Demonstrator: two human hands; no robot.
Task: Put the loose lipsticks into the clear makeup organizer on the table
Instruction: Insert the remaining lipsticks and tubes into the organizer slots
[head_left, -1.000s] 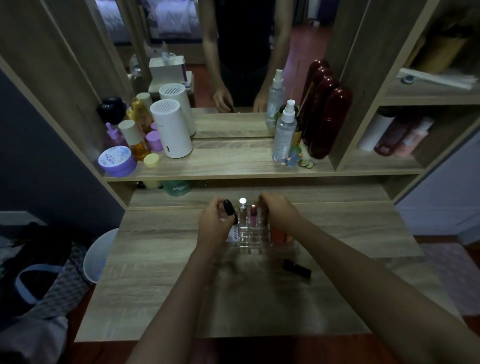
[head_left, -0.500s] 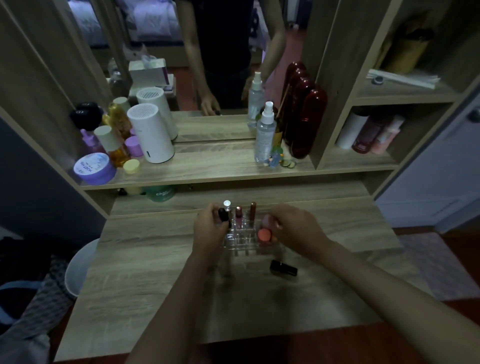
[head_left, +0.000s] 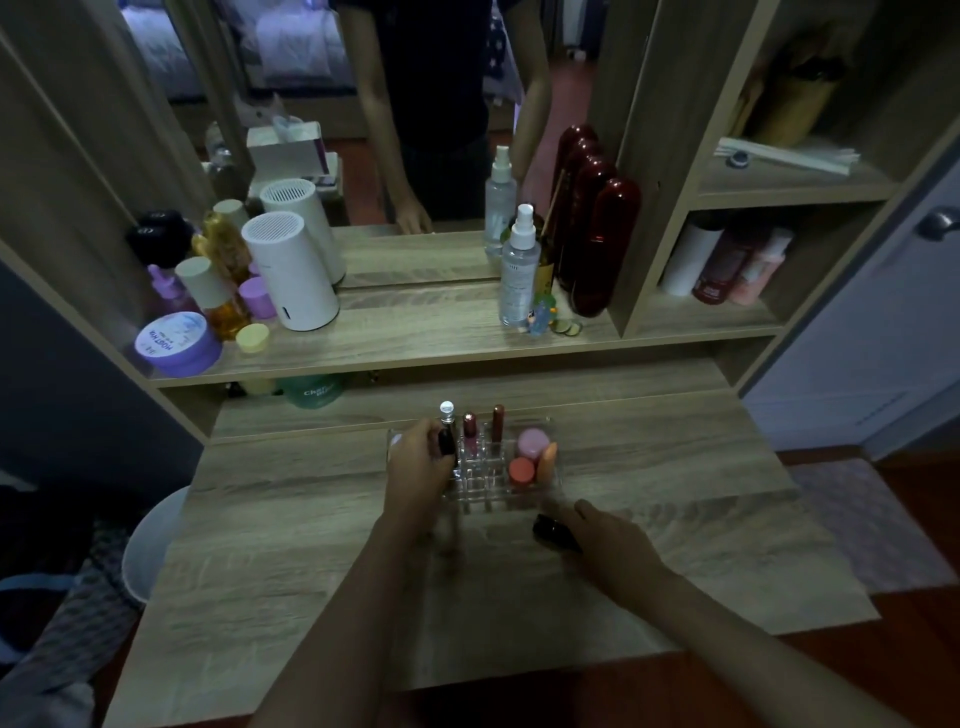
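The clear makeup organizer (head_left: 480, 491) stands mid-table. In its back row stand a silver-capped tube (head_left: 447, 410), a pink lipstick (head_left: 470, 428) and a dark red lipstick (head_left: 498, 421). On its right side sit a pink round item (head_left: 533, 442) and orange ones (head_left: 522, 470). My left hand (head_left: 421, 467) is closed on a black lipstick (head_left: 447, 442), upright at the organizer's left slots. A black lipstick (head_left: 551, 531) lies on the table in front of the organizer. My right hand (head_left: 610, 545) rests on its right end, fingers around it.
A raised shelf behind carries a white cylinder (head_left: 291, 275), a purple jar (head_left: 176, 343), bottles, a spray bottle (head_left: 518, 267) and dark red bottles (head_left: 597, 244). A mirror stands above it. A white bin (head_left: 156, 540) sits left of the table (head_left: 311, 571).
My right hand left the organizer's right side and came down toward me onto the lying black lipstick. My left hand lowered its black lipstick at the organizer's left. The camera shifted.
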